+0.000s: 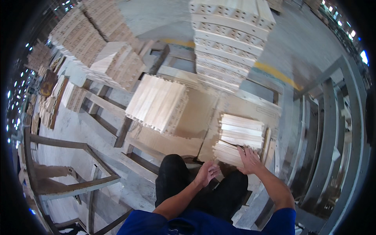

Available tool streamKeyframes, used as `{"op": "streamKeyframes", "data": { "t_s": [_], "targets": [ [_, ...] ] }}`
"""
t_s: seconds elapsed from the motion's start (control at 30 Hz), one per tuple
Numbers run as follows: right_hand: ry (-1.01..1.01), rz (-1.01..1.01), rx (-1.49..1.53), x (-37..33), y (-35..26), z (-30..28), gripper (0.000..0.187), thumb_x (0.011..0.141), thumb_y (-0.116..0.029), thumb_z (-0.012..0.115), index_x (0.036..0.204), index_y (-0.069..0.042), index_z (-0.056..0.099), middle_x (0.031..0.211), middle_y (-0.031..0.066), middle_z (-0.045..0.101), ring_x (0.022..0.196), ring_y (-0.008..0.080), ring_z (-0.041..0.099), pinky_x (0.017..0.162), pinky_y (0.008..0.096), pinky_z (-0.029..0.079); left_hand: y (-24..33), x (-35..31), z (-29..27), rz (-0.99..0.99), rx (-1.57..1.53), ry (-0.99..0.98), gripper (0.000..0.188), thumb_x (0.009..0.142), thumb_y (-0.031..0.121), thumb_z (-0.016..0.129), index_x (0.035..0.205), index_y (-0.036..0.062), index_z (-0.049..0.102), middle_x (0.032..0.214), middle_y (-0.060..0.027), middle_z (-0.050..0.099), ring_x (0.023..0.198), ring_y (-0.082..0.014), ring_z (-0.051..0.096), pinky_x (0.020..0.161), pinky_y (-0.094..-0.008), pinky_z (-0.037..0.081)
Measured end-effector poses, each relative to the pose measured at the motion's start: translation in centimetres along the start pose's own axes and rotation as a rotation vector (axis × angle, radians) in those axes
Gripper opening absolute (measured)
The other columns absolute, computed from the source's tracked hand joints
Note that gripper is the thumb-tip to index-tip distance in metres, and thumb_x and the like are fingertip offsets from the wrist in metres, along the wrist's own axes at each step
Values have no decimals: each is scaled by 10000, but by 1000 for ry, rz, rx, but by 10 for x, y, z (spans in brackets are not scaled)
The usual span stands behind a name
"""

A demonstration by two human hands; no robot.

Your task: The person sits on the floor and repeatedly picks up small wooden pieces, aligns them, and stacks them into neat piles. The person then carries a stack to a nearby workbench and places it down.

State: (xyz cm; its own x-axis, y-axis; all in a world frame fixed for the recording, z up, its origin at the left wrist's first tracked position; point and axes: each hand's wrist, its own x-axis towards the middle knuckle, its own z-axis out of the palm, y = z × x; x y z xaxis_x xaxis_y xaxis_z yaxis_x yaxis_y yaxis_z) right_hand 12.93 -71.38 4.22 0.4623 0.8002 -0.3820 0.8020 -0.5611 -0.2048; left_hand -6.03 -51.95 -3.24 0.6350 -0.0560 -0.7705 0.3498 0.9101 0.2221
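Note:
In front of my knees, low piles of pale wooden slats lie side by side on a brown cardboard sheet [196, 117]. My right hand [249, 160] rests with fingers spread on the right end of the nearer slats [228, 152]. Just beyond them lies another group of slats [241, 129], and a narrow gap runs between the two. My left hand [207, 173] hovers over my lap, left of the nearer slats; its fingers are loosely bent and apart, with nothing visible in them. A taller block of stacked slats [156, 100] stands farther left on the cardboard.
A tall stack of drilled wooden pieces [231, 47] rises at the far side. More stacks [84, 37] stand far left, near wooden pallets [103, 102]. Metal frames flank me, one at left [78, 190] and one at right [319, 156]. Another person's arm [53, 171] shows at left.

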Motion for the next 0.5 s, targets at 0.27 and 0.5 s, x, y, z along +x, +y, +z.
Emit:
{"op": "streamKeyframes", "data": {
  "t_s": [0.27, 0.5],
  "targets": [
    [168, 43, 179, 71, -79, -93, 1209, 732, -412, 874, 1640, -13, 183, 1386, 280, 483, 1282, 471, 484, 1126, 574, 362, 131, -98, -40, 753, 404, 197, 416, 1065, 218, 660, 1437, 53, 575, 1251, -84, 721, 1069, -155, 683, 940, -313, 548],
    [291, -21, 81, 259, -191, -215, 1150, 772, -418, 852, 1633, -34, 194, 1376, 264, 499, 1294, 443, 497, 1101, 560, 396, 360, -107, -62, 1433, 671, 529, 354, 1075, 241, 647, 1317, -17, 654, 1069, -54, 709, 976, -110, 624, 868, -278, 508]
  ]
}}
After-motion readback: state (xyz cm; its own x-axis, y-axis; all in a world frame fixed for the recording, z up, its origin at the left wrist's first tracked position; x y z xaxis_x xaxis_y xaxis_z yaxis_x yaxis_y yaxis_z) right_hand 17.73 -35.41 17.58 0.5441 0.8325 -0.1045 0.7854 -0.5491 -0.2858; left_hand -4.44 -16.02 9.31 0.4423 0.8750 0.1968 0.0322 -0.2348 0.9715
